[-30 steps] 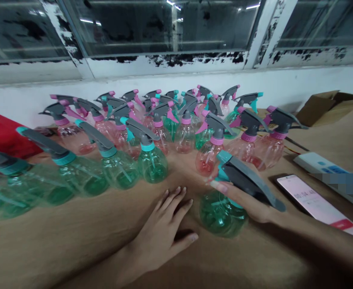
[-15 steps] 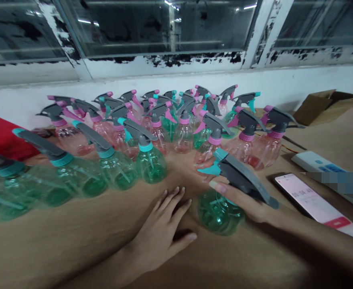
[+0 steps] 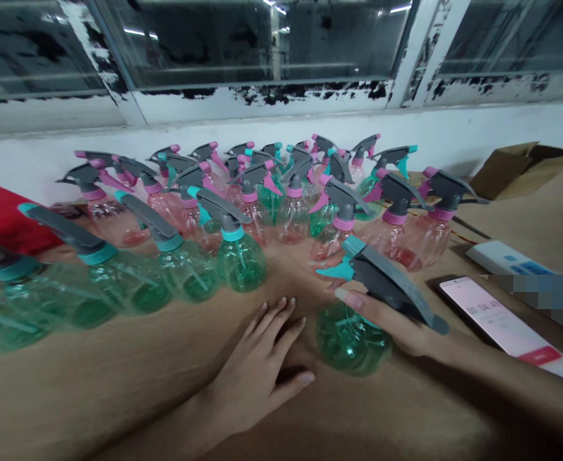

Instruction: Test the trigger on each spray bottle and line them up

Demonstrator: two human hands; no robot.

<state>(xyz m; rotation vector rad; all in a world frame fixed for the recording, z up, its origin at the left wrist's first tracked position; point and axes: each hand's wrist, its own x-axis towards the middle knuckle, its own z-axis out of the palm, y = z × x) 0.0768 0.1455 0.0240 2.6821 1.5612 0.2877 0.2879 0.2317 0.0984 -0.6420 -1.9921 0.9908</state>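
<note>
My right hand is wrapped round the neck of a green spray bottle, its thumb on the near side and fingertips showing beyond the turquoise trigger. This bottle has a grey spray head and stands upright on the wooden table. Flat on the tabletop, fingers spread, lies my left hand, just left of the bottle and holding nothing. Left of it runs a row of green spray bottles, the closest one with a turquoise collar. A pink spray bottle stands right behind the held one.
Several more pink and green spray bottles crowd toward the white wall. At the right lie a phone showing a timer and a white power strip. An open cardboard box sits at the back right, red fabric at the left.
The fingers of my right hand have shifted behind the trigger, and more of the trigger now shows. The view moved slightly. My left hand stays in place.
</note>
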